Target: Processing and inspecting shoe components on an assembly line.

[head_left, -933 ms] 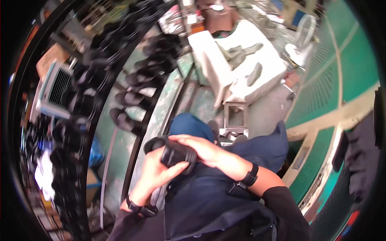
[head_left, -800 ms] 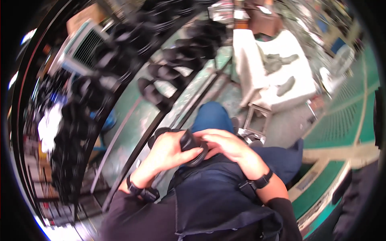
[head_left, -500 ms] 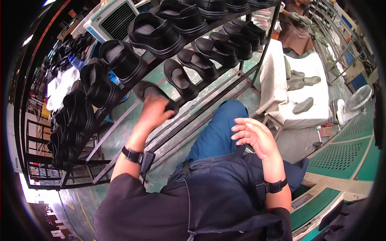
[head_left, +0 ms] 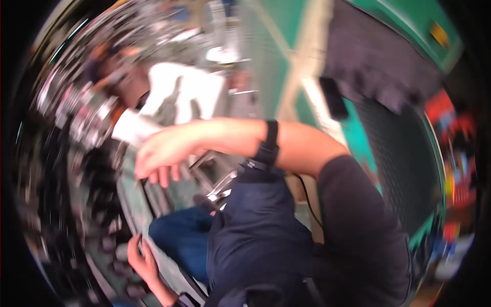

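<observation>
The left grip sits low at the left, its thumb and a finger apart, with a pale grey rounded patch just beside the fingertips too blurred to name. The right grip hangs over the floor in front of the body, fingers loosely bent and spread, gaps between them and nothing visible inside. The black shoes stand on the rack along the left side, near the left grip; they show as dark rounded lumps, smeared so far that their soles, seams and surface cannot be read. A black strap with a blocky fastening circles the right forearm. Below lie a navy cloth apron, softly creased, and smooth blue trousers over a bent knee. Ahead, a worktop is covered in white cloth bearing blurred grey shapes. To the right, flat green panels meet a pale beige edging, a rumpled dark grey cloth drapes down, and a black mat shows a finely bumped surface.
</observation>
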{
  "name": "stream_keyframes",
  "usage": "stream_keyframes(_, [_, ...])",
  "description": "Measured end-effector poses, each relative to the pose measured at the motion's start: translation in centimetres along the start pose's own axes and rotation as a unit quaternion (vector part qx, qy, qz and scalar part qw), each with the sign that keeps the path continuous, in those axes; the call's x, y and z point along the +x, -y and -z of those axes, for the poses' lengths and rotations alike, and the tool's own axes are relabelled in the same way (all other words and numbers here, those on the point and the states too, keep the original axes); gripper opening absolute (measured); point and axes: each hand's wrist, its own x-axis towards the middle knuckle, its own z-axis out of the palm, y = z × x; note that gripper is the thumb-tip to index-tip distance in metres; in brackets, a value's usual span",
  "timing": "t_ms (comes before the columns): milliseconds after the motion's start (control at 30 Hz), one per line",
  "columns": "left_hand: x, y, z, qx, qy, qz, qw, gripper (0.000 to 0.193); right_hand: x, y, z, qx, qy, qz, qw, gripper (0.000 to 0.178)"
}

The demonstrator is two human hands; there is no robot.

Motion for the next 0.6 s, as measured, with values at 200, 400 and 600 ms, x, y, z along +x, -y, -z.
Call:
stream_keyframes(200, [5.7,0.1,-6.2,-0.031,0.13,-0.053,0.99,0.021,-22.5,0.8,10.5,-0.096,-0.256,-0.074,0.959,0.045])
stream_keyframes(400, [5.8,1.5,-10.6,-0.024,0.191,0.01,0.981,0.022,-49.7,-7.3,14.0,-0.014,-0.672,-0.199,0.713,0.03])
stream_keyframes(600, [6.0,-0.2,-11.6,0.087,0.175,-0.006,0.981,0.029,-68.7,-20.8,22.1,0.0,-0.739,-0.185,0.648,0.053])
